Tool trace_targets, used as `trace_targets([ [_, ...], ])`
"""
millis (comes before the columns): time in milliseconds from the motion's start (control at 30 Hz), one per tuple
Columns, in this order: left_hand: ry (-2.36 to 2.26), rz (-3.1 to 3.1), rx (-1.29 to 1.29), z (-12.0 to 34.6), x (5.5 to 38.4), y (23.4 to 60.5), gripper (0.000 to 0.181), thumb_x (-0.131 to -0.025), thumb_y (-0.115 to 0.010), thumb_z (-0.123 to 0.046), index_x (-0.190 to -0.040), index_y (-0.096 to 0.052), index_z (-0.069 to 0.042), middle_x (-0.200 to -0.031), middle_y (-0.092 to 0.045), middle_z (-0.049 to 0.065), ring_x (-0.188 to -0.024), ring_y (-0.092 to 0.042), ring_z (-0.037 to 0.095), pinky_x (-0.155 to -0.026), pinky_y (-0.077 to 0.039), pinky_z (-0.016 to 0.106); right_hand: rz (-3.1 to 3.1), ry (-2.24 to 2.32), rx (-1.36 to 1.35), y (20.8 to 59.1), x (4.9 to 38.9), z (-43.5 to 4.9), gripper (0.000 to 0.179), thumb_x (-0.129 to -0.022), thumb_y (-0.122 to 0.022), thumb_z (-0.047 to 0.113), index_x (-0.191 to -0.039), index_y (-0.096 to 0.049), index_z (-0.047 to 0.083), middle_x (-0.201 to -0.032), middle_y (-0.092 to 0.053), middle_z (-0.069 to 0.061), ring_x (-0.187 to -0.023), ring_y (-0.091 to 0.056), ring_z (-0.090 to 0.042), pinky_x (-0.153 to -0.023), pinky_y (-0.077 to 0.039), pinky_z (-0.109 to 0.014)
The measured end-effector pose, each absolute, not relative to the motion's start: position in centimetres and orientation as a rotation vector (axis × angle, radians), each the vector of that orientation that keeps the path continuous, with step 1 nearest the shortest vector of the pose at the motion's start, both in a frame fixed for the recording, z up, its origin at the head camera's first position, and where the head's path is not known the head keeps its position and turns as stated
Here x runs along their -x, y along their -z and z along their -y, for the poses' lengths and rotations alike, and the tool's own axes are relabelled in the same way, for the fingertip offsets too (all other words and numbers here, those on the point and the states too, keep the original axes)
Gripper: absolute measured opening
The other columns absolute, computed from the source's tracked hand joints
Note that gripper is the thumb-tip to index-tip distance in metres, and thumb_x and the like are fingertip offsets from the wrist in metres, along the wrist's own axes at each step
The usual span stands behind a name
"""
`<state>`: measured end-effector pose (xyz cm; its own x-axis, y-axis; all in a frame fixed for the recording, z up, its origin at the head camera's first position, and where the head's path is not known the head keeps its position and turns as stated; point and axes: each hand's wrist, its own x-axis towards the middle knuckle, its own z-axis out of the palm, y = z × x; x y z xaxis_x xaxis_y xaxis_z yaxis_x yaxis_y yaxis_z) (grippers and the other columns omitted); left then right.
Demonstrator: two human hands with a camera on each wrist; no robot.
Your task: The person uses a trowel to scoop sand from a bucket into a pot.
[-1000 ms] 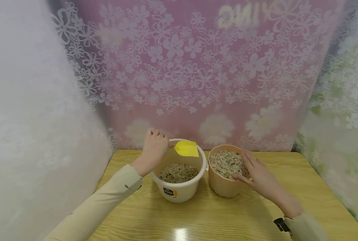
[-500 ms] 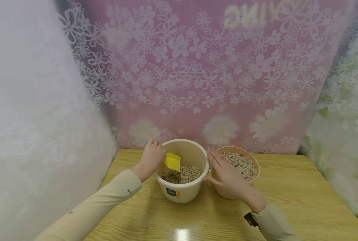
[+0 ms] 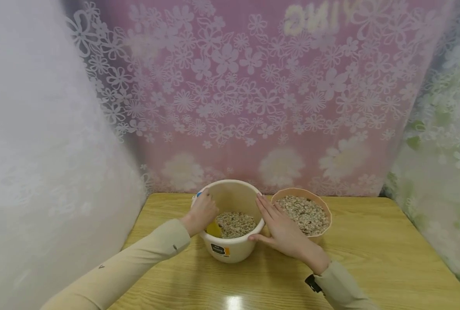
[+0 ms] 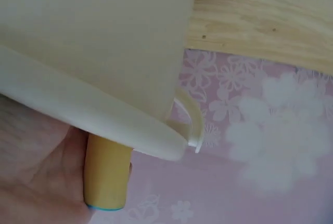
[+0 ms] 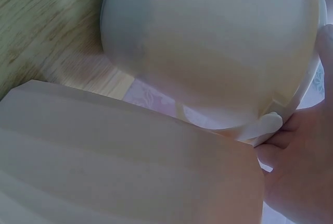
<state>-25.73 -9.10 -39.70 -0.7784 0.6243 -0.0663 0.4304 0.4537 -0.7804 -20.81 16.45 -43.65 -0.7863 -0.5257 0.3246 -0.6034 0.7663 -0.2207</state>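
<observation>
A white bucket stands upright near the back edge of the wooden surface, left of that edge's midpoint. A peach pot with a scalloped rim sits just beside it, towards the back right corner. Both contain loose, gravel-like grains. At the bucket's left rim, the left hand has its grip curled around the yellow handle of a toy shovel; the yellow blade is inside the bucket, by the grains on the left. The right hand grasps nothing: its extended fingers and thumb rest on the bucket's right rim. A pink floral curtain hangs behind the back edge.
</observation>
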Motion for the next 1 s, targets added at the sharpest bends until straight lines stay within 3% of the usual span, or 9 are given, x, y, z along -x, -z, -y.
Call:
trace_targets([
  [167,-0.955,2.451,1.002,8.9,25.3,39.7,0.034,-0.085,-0.075,-0.047,-0.060,-0.066,-0.025,-0.060,-0.063,-0.010,-0.060,-0.051,0.009,-0.066,-0.035,0.027,2.731,-0.466,-0.870,43.6,20.7,-16.5,0.106,-0.091,-0.058,0.069,-0.160,-0.018,-0.001,-0.168,-0.013,-0.018,-0.152,-0.022,-0.036,-0.119,-0.022,-0.055],
  [300,-0.893,2.462,1.005,8.0,25.0,39.6,0.043,-0.088,-0.075,-0.040,-0.054,-0.056,-0.022,-0.053,-0.054,-0.009,-0.054,-0.038,0.010,-0.063,-0.027,0.027,2.746,-0.458,-0.863,43.7,20.8,-16.6,0.106,-0.091,-0.057,0.069,-0.160,-0.016,-0.001,-0.169,-0.011,-0.017,-0.152,-0.020,-0.036,-0.120,-0.021,-0.055],
  [600,-0.641,2.632,0.852,6.8,25.5,40.4,0.042,-0.084,-0.074,-0.053,-0.058,-0.064,-0.022,-0.053,-0.053,-0.008,-0.052,-0.038,0.011,-0.062,-0.026,0.029,2.742,-0.495,-0.884,43.9,20.9,-16.3,0.105,-0.092,-0.060,0.066,-0.160,-0.015,0.000,-0.169,-0.010,-0.017,-0.153,-0.019,-0.036,-0.119,-0.022,-0.055],
  [767,-0.556,2.759,0.704,6.4,26.0,40.7,0.033,-0.087,-0.075,-0.046,-0.068,-0.070,-0.019,-0.062,-0.063,-0.004,-0.060,-0.056,0.014,-0.073,-0.042,0.034,2.708,-0.499,-0.889,44.1,20.8,-16.2,0.105,-0.091,-0.061,0.065,-0.160,-0.017,-0.002,-0.168,-0.013,-0.019,-0.152,-0.022,-0.039,-0.118,-0.024,-0.057],
  [933,-0.519,2.844,0.576,5.8,26.8,40.6,0.039,-0.093,-0.072,-0.040,-0.063,-0.061,-0.018,-0.060,-0.060,-0.002,-0.064,-0.060,0.020,-0.086,-0.043,0.044,2.691,-0.511,-0.894,44.1,20.9,-16.3,0.106,-0.091,-0.059,0.067,-0.160,-0.017,-0.002,-0.167,-0.015,-0.020,-0.151,-0.023,-0.039,-0.118,-0.025,-0.057],
  [1000,-0.507,2.855,0.575,5.6,27.0,40.5,0.041,-0.093,-0.072,-0.039,-0.061,-0.060,-0.018,-0.058,-0.059,-0.002,-0.063,-0.059,0.019,-0.085,-0.043,0.044,2.698,-0.512,-0.888,44.1,20.8,-16.4,0.106,-0.091,-0.058,0.068,-0.160,-0.016,-0.001,-0.168,-0.014,-0.019,-0.151,-0.023,-0.039,-0.118,-0.024,-0.057],
])
